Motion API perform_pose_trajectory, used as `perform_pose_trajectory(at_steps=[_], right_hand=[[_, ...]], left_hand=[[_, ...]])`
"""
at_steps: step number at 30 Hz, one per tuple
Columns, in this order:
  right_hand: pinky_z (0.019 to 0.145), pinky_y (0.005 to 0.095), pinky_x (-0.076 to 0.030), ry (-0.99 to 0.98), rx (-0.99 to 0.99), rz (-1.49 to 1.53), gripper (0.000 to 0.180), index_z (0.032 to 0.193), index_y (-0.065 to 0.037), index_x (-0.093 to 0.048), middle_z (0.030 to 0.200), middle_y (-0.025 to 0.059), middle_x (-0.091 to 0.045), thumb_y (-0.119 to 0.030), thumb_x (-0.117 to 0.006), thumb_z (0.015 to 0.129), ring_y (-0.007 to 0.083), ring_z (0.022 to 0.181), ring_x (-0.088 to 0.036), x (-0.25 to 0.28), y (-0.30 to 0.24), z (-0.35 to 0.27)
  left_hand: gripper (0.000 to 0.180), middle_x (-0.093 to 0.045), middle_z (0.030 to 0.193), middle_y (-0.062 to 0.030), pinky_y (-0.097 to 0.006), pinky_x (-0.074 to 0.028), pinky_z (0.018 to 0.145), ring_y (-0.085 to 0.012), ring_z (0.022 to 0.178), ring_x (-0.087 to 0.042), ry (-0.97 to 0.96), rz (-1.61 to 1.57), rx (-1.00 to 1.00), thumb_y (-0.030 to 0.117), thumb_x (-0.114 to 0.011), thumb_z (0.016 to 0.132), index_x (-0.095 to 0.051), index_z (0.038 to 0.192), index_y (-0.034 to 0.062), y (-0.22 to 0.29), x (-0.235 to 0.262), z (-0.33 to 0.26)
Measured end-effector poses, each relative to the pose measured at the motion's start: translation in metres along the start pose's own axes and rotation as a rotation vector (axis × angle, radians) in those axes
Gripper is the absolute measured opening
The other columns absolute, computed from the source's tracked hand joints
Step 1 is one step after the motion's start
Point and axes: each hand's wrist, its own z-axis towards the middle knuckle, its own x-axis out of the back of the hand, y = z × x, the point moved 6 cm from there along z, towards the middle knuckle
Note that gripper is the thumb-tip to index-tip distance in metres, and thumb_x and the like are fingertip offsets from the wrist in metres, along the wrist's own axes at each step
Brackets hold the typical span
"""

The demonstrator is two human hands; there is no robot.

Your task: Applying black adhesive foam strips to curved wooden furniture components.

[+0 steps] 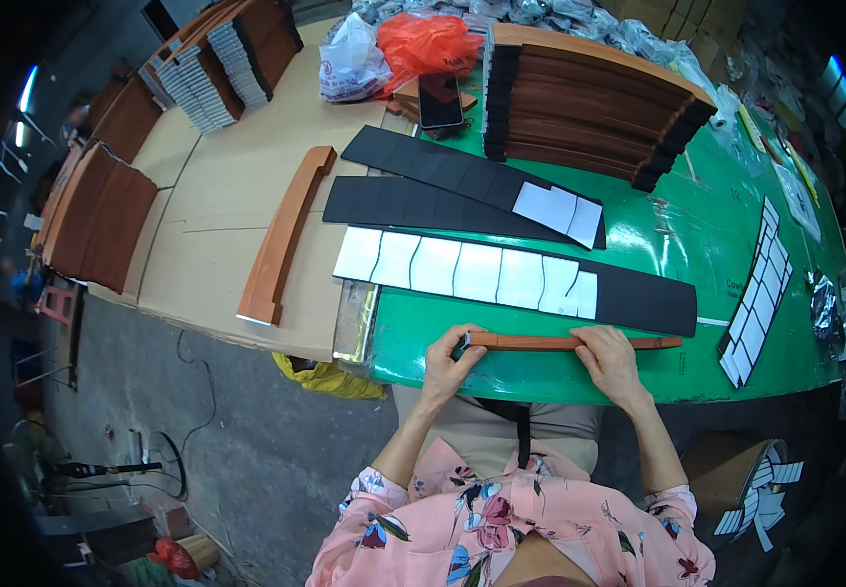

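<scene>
A narrow reddish-brown wooden slat lies level along the front edge of the green table, in both my hands. My left hand closes round its left end, where a small dark piece shows between the fingers. Right of the slat's middle, my right hand grips it with the thumb on the near side; the slat's right end sticks out past it. Just beyond lies a black foam strip partly covered with white backing pieces. Two more black strips overlap behind it, one with white backing at its right end.
A curved wooden slat lies on the cardboard at left. Stacked slats with black ends stand at the back; more stacks are far left. A phone and plastic bags sit behind. White-backed sheets lie right.
</scene>
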Motion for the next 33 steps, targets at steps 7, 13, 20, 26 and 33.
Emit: perform_pose_trajectory(at_steps=[7, 13, 20, 26, 33], right_hand=[[0.081, 0.0406, -0.042, 0.001, 0.006, 0.008, 0.022, 0.104, -0.004, -0.058, 0.097, 0.0117, -0.061, -0.014, -0.057, 0.084, 0.0303, 0.092, -0.056, -0.001, -0.003, -0.005], [0.082, 0.0399, -0.042, 0.012, 0.008, 0.003, 0.023, 0.104, -0.004, -0.059, 0.098, 0.0119, -0.061, -0.014, -0.058, 0.084, 0.0299, 0.092, -0.056, -0.004, 0.006, -0.005], [0.082, 0.0387, -0.043, 0.024, 0.002, -0.013, 0.023, 0.104, -0.003, -0.06, 0.098, 0.0106, -0.062, -0.012, -0.06, 0.083, 0.0277, 0.092, -0.057, -0.007, 0.008, 0.003], [0.084, 0.0372, -0.044, -0.083, -0.024, 0.035, 0.027, 0.107, -0.003, -0.059, 0.098, 0.011, -0.063, -0.016, -0.061, 0.083, 0.0271, 0.095, -0.058, -0.004, 0.015, 0.0], [0.07, 0.0351, -0.048, 0.032, -0.19, 0.162, 0.017, 0.098, -0.001, -0.063, 0.09, 0.0134, -0.063, -0.01, -0.061, 0.083, 0.0292, 0.08, -0.061, 0.039, 0.056, 0.033]], left_hand=[[0.023, -0.063, 0.086, -0.0041, -0.023, -0.042, 0.062, -0.0101, 0.069, -0.052, 0.011, -0.018, 0.016, 0.01, -0.067, 0.079, -0.062, 0.1, 0.0022, 0.001, 0.0, -0.006], [0.025, -0.062, 0.089, -0.007, -0.025, -0.043, 0.066, -0.0141, 0.073, -0.054, 0.0, -0.022, 0.046, 0.011, -0.067, 0.077, -0.061, 0.1, 0.001, -0.013, -0.002, -0.004], [0.028, -0.061, 0.1, -0.0061, -0.024, -0.046, 0.077, -0.0117, 0.09, -0.056, -0.02, 0.002, 0.034, 0.016, -0.065, 0.086, -0.057, 0.109, 0.0017, -0.003, 0.005, 0.001], [0.028, -0.062, 0.1, -0.0074, -0.026, -0.044, 0.08, -0.0151, 0.091, -0.058, -0.012, -0.077, 0.09, 0.005, -0.064, 0.082, -0.057, 0.109, 0.002, -0.002, -0.004, -0.001], [0.023, -0.062, 0.099, -0.0072, -0.026, -0.045, 0.079, -0.0153, 0.089, -0.057, -0.013, -0.069, 0.012, 0.005, -0.064, 0.082, -0.058, 0.103, 0.0012, 0.001, -0.002, -0.003]])
